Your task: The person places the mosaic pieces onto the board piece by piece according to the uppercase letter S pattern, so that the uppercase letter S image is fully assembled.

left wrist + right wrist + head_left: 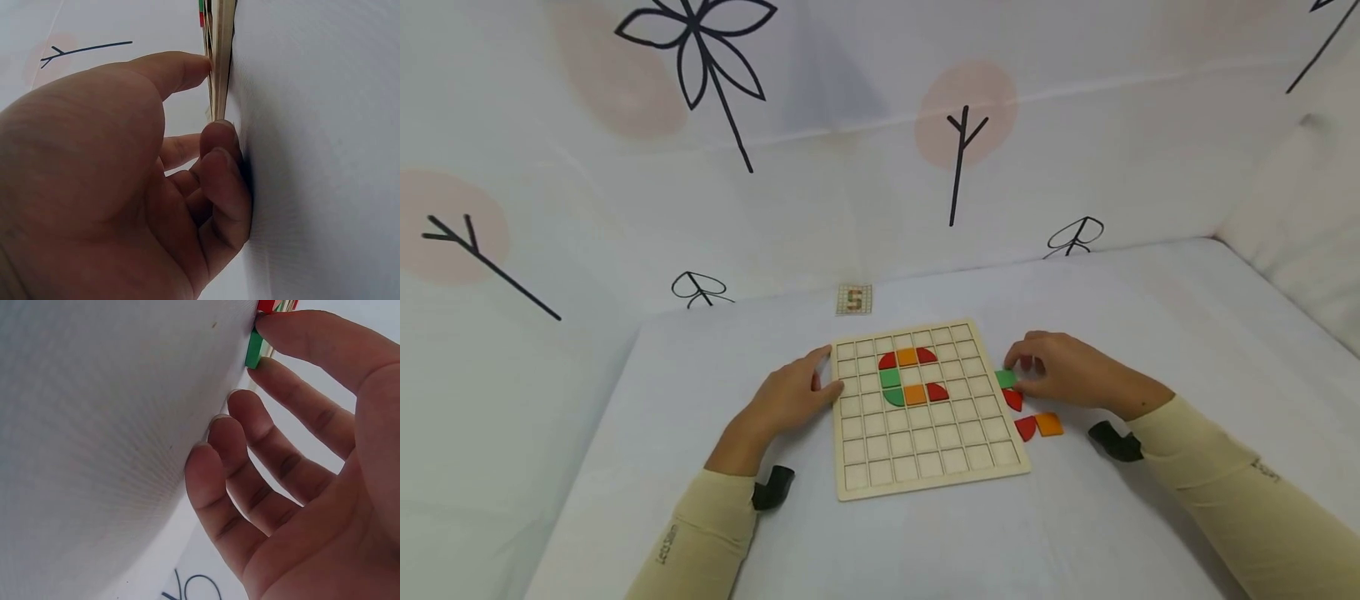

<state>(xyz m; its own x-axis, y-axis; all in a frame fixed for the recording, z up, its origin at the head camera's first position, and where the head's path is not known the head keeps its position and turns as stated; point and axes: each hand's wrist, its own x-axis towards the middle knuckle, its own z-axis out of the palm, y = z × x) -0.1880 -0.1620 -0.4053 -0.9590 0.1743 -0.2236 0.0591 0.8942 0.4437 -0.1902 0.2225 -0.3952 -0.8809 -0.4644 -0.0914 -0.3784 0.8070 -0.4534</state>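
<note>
My left hand point(788, 398) holds the left edge of a wooden grid board point(901, 471), its thumb on the side and its index finger by the far corner. In the left wrist view the other fingers curl beside the board's edge. Red, orange and green tiles form a curved shape in the board's cells, among them an orange tile point(914, 395) and a green tile point(891, 378). Right of the board, my right hand point(1071, 372) pinches a green square tile point(254, 350) between thumb and index finger, low at the table. A red quarter-round tile point(1013, 400) lies beside it.
Another red quarter-round tile point(1026, 429) and an orange square tile point(1049, 424) lie right of the board. Behind the board is a small pattern card point(854, 299) on the white-covered table point(955, 542). A printed cloth point(850, 208) hangs at the back.
</note>
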